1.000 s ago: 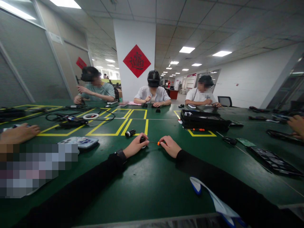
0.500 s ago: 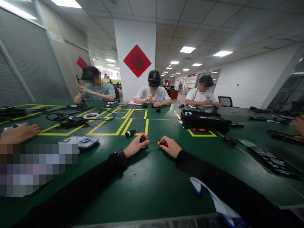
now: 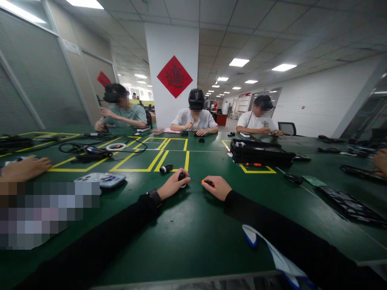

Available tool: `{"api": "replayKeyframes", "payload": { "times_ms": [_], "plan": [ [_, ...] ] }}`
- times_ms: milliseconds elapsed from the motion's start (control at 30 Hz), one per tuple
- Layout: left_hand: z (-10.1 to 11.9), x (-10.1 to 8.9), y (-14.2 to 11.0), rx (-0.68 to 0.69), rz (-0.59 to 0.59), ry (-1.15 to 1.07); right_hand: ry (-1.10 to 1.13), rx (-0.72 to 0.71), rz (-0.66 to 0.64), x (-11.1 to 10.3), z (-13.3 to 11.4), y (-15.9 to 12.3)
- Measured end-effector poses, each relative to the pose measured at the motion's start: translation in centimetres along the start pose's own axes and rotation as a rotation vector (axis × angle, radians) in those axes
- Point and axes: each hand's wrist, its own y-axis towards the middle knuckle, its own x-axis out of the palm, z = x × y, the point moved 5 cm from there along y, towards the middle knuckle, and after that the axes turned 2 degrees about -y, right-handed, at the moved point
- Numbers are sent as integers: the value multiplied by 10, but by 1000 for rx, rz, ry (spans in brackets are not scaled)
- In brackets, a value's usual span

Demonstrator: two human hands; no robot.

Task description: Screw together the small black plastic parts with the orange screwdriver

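Observation:
My left hand [image 3: 173, 185] is closed around a small black cylindrical piece [image 3: 182, 177] with a pale lower end, just above the green table. In my right hand [image 3: 218, 187] is a screwdriver [image 3: 208, 183] with an orange and black handle. Its thin shaft points left and reaches the black piece at my left fingertips; whether the tip sits in a screw is too small to tell. A second black cylinder [image 3: 166, 168] lies on its side just beyond my left hand.
A black tray [image 3: 261, 155] stands ahead to the right, an orange-handled tool [image 3: 253, 164] before it. Cables and a white ring [image 3: 116, 147] lie left, near a patterned case [image 3: 104, 180]. At right are a green circuit board [image 3: 314, 181] and black panel [image 3: 352, 204]. Several people sit around the table.
My right fingers have shifted along and around the screwdriver handle, showing more of its black part, then covering some orange. My left hand has kept its place with the black piece.

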Motion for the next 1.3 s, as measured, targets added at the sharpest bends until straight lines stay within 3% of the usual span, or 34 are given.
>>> {"api": "replayKeyframes", "payload": {
  "times_ms": [233,567,933,1300],
  "plan": [
    [-2,-3,1,0,36,21,17,-48,66,-6,-4,-2],
    [-1,-2,0,-3,33,42,-29,54,-45,-1,1,-2],
    [-4,-3,1,-29,52,22,12,-11,-7,-1,-3,-1],
    [0,-1,0,-19,26,21,-20,48,-63,0,0,-1]
  ]
}}
